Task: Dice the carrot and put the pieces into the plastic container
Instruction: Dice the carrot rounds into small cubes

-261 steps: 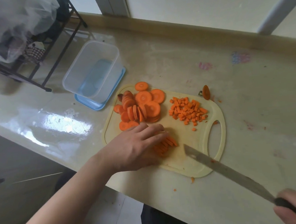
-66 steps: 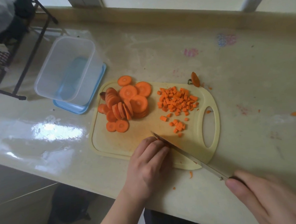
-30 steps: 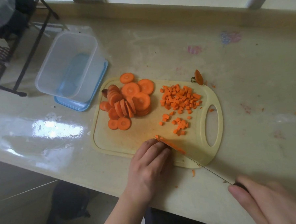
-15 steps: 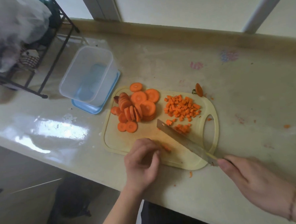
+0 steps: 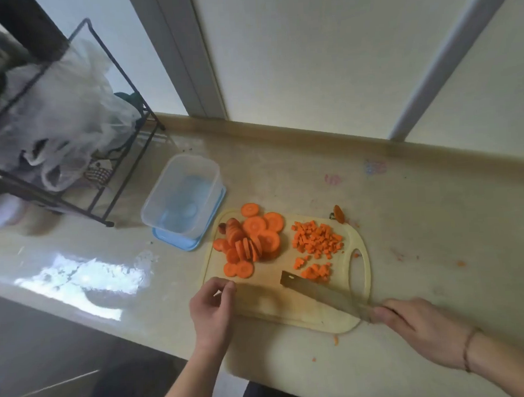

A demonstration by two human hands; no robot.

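A pale yellow cutting board (image 5: 269,304) lies on the counter. Round carrot slices (image 5: 252,241) are heaped on its far left part. Diced carrot (image 5: 316,241) is piled at its far right, with a smaller heap of dice (image 5: 316,271) just in front. My right hand (image 5: 419,326) grips the handle of a knife (image 5: 320,292), whose blade lies low across the board beside the small heap. My left hand (image 5: 212,307) hovers at the board's front left edge, fingers curled, with nothing visible in it. The clear plastic container (image 5: 189,162) stands on a blue lid (image 5: 178,246) left of the board.
A black wire rack (image 5: 123,175) holding a plastic bag (image 5: 59,111) stands at the far left of the counter. A carrot end (image 5: 338,215) lies just beyond the board's far right corner. Small orange scraps dot the counter (image 5: 438,219) on the right and in front.
The strips under my left hand were diced and pushed with the blade to the small heap. My left hand lifted off and drew left. The view tilted up.
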